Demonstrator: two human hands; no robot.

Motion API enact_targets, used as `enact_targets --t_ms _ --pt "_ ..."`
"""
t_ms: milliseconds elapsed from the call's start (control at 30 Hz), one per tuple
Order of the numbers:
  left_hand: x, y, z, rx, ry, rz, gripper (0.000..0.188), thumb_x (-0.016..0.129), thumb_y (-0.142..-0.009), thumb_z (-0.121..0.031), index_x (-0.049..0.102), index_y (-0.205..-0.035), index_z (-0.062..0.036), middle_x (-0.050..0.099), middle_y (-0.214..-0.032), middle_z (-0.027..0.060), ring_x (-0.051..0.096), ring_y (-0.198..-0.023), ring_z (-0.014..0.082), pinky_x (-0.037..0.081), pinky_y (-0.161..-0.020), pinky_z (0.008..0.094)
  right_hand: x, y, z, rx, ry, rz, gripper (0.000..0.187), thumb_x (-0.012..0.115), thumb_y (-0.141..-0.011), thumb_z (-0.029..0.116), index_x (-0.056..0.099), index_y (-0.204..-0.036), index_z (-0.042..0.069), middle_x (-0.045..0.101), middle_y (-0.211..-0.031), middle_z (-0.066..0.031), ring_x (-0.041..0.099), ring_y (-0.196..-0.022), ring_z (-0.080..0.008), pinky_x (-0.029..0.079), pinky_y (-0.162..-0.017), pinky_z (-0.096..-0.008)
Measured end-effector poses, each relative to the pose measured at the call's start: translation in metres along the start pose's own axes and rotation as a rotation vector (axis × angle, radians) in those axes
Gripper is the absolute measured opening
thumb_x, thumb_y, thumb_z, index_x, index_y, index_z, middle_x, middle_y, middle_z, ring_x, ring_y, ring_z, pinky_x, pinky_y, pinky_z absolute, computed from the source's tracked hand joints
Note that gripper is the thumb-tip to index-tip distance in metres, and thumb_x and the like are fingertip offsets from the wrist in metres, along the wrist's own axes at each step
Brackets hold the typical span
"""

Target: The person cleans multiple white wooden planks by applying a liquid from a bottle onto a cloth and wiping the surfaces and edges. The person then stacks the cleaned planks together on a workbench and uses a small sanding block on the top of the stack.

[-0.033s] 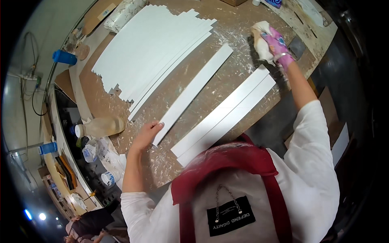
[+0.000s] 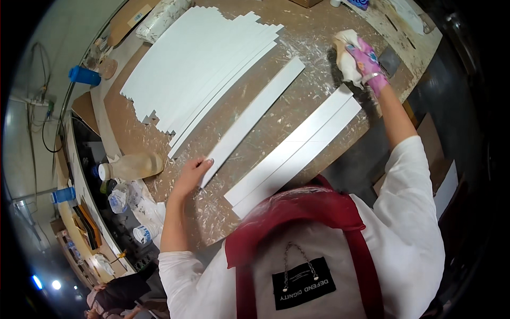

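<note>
My left hand (image 2: pixel 192 175) pinches the near end of a single white strip (image 2: pixel 256 119) that lies slantwise on the work table, thumb on top. In my right hand (image 2: pixel 367 63), which wears a pink patterned glove, is a bunched white cloth (image 2: pixel 348 61). It rests on the table beyond the far end of two more white strips (image 2: pixel 295 151), which lie side by side close to my body. Farther off to the left, a broad sheet of many white strips (image 2: pixel 196 66) with stepped ends is spread out, one strip slightly apart along its near edge.
The brown table (image 2: pixel 319 32) is smeared with white. At its left edge stand a cloudy plastic bottle (image 2: pixel 133 166), a clear jar (image 2: pixel 118 201) and a white tub (image 2: pixel 143 234). A blue cup (image 2: pixel 85 75) and a plastic-wrapped roll (image 2: pixel 162 21) are farther back. Another person (image 2: pixel 117 295) is at lower left.
My right hand with the cloth has shifted slightly to the right and toward me. The left hand and the near end of its strip have moved a little away from me.
</note>
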State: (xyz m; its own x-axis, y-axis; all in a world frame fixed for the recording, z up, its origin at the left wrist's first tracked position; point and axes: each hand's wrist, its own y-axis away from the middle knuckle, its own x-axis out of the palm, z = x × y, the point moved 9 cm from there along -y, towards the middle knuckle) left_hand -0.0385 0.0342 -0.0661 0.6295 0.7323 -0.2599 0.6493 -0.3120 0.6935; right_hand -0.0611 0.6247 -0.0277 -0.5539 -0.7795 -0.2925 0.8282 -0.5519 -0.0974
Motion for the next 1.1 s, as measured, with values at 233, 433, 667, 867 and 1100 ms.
enact_targets --t_ms 233,433,667,867,1100 --pt "-0.026 0.019 -0.060 0.572 -0.501 -0.464 0.022 0.066 -0.084 -0.018 0.063 -0.094 0.0024 0.058 -0.083 0.0169 0.056 -0.075 0.0329 0.044 -0.069 0.0363 -0.042 0.068 -0.029 0.097 -0.519 -0.074 0.031 0.065 -0.087 0.008 0.061 -0.116 0.002 0.064 -0.104 -0.0035 0.060 -0.090 -0.0119 0.049 -0.079 -0.0242" --pt "-0.040 0.027 -0.066 0.708 -0.895 -0.986 0.028 0.071 -0.079 -0.018 0.061 -0.100 -0.0022 0.057 -0.093 0.0142 0.056 -0.088 0.0340 0.044 -0.074 0.0404 -0.035 0.131 0.023 -0.073 -0.193 -0.078 0.034 0.063 -0.090 0.012 0.058 -0.121 0.000 0.062 -0.114 -0.0056 0.057 -0.104 -0.0139 0.043 -0.092 -0.0269" --pt "0.038 0.055 -0.059 0.730 -0.634 -0.595 0.084 0.077 -0.069 -0.033 0.038 -0.138 -0.0029 0.041 -0.138 0.0235 0.036 -0.129 0.0408 0.027 -0.107 0.0488 0.064 0.234 0.136 -0.647 1.032 0.157 0.024 0.057 -0.084 0.017 0.063 -0.106 0.010 0.061 -0.099 -0.0168 0.061 -0.088 -0.0318 0.050 -0.079 -0.0414" --pt "0.116 0.088 -0.015 0.445 -0.638 -0.236 0.096 0.079 -0.064 -0.033 0.032 -0.139 0.0035 0.044 -0.131 0.0272 0.038 -0.124 0.0447 0.028 -0.105 0.0528 0.193 0.306 0.145 -0.711 0.258 0.551 0.011 0.059 -0.074 0.017 0.062 -0.082 0.010 0.062 -0.077 -0.0073 0.064 -0.077 -0.0251 0.052 -0.069 -0.0349" --pt "0.123 0.084 -0.004 0.669 -0.854 -0.383 0.101 0.078 -0.062 -0.041 0.030 -0.139 0.0054 0.037 -0.135 0.0282 0.034 -0.123 0.0458 0.026 -0.104 0.0544 0.044 0.129 0.072 -0.205 0.916 0.045 0.014 0.051 -0.088 0.014 0.062 -0.092 0.006 0.063 -0.080 -0.0083 0.061 -0.073 -0.0180 0.048 -0.070 -0.0325"
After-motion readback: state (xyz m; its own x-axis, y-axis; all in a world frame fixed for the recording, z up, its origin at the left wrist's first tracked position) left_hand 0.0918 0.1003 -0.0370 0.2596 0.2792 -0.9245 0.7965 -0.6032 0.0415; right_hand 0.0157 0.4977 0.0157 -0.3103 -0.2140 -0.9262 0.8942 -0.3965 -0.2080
